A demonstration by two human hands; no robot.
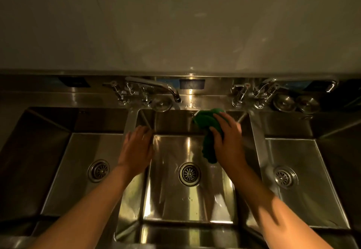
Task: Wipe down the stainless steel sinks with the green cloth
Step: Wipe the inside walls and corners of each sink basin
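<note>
This is looking like a commercial kitchen's dishwashing station. A three-basin stainless steel sink (130,118) is stretching across the view, each basin showing a round drain strainer (189,173). A swing-spout faucet (154,85) and a second faucet set (259,90) are projecting from a steel backsplash (214,90), with a plain pale wall panel (175,24) rising behind.

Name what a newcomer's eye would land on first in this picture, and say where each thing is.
The green cloth is the only bright colour. The right hand holds it against the back wall of the middle sink. The left hand rests on the divider on that sink's left side.
</note>
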